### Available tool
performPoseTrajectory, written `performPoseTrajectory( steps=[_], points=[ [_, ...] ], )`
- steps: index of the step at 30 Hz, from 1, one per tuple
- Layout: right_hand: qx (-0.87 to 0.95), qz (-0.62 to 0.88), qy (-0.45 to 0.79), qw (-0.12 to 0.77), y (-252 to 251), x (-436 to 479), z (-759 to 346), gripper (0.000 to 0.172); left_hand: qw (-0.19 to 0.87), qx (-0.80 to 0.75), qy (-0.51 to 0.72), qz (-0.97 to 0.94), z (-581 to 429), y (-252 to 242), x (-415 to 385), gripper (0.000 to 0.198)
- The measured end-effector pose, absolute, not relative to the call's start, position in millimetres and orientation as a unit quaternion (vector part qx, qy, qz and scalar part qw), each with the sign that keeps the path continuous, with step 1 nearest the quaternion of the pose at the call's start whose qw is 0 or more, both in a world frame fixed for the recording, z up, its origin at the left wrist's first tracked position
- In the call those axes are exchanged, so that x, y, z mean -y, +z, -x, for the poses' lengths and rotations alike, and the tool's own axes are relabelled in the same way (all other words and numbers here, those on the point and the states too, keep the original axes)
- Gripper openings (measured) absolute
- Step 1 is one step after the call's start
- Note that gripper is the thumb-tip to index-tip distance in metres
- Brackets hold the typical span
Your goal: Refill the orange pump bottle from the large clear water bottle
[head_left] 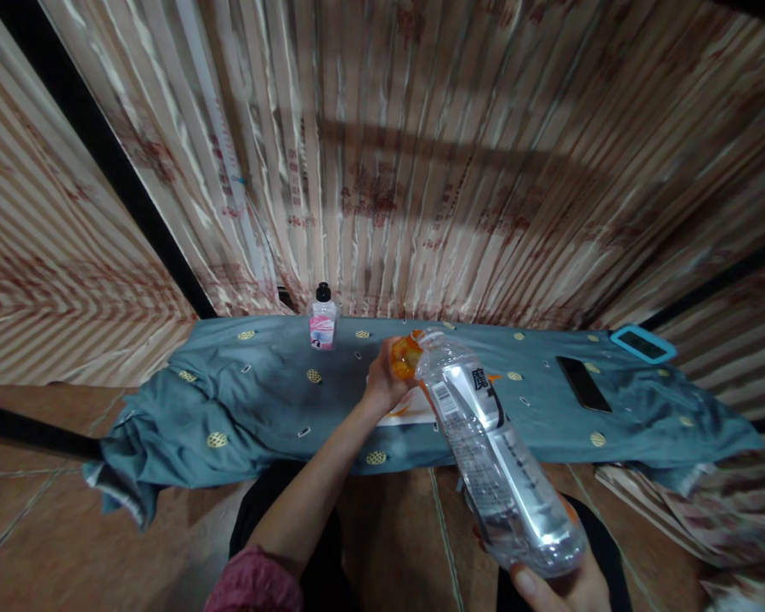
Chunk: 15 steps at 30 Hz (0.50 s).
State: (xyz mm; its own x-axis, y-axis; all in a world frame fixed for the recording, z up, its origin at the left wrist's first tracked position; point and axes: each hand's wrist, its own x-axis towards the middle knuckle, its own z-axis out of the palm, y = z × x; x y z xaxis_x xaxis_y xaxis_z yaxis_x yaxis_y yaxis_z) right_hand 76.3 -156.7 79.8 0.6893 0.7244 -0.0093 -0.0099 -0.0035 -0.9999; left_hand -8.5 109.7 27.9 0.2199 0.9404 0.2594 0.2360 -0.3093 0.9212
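My right hand grips the base of a clear plastic bottle, tilted with its neck pointing away from me over the low table. My left hand is closed round the bottle's orange cap. Under the bottle's neck a white and orange thing lies on the blue-green cloth; I cannot make out what it is. A small bottle with a black cap and pink label stands upright at the far edge, to the left of my left hand.
A dark phone lies flat on the cloth at the right. A device with a blue frame sits at the far right corner. Striped curtains hang close behind the table. Tiled floor lies in front of the table.
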Motion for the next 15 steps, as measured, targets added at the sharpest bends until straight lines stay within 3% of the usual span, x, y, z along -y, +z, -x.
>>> performPoseTrajectory(
  steps=[15],
  points=[
    [0.272, 0.653, 0.280, 0.649, 73.1, 159.1, -81.3, 0.081, 0.387, -0.437, 0.438, -0.683, 8.8, 27.4, -110.8, 0.064]
  ],
)
